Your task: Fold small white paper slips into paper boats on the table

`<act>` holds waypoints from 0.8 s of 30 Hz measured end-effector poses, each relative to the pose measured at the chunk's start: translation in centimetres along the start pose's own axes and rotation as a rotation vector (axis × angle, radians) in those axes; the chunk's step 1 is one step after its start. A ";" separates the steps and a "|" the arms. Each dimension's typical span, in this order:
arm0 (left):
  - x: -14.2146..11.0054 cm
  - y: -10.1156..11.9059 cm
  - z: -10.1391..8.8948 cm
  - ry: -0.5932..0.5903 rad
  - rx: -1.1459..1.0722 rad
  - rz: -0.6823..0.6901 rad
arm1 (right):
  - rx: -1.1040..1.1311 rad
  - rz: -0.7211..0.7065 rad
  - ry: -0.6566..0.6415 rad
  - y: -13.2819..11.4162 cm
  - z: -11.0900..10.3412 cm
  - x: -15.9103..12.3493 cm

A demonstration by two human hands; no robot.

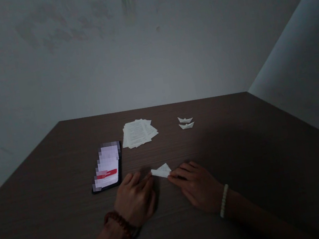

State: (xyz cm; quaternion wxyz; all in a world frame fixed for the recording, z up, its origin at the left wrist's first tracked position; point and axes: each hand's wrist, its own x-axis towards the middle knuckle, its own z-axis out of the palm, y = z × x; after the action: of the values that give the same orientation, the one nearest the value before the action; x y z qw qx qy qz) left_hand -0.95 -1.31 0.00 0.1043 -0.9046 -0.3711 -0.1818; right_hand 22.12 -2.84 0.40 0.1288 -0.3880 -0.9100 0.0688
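As both hands (136, 199) (200, 188) pinch folded paper (162, 171), its long axis runs sideways, peak (166, 166) forward.

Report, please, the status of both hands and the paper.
Left hand at left end of folded paper, right hand at right end, fingertips touching it. Triangular peak above a strip. Phone near left hand, not between hands.

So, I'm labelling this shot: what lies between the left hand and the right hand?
In the head view, a small folded paper lies between the left hand and the right hand, touched by both.
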 end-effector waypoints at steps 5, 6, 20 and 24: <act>0.1 0.0 0.0 0.048 -0.028 0.039 | -0.008 0.027 0.027 0.4 0.0 0.0; 0.1 0.0 0.1 0.052 -0.040 0.052 | -0.010 0.030 0.041 0.6 0.1 0.0; -0.1 0.1 0.6 -0.061 -0.190 0.121 | -0.043 0.020 0.130 1.5 0.5 0.1; -0.1 0.1 0.4 -0.065 -0.182 0.073 | -0.056 0.011 0.125 1.5 0.4 0.0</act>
State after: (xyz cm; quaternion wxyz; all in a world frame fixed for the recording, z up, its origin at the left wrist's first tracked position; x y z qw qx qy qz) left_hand -0.84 -1.29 -0.41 0.0162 -0.9287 -0.3230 -0.1813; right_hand 23.07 -1.81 -0.31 0.1742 -0.3999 -0.8996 0.0194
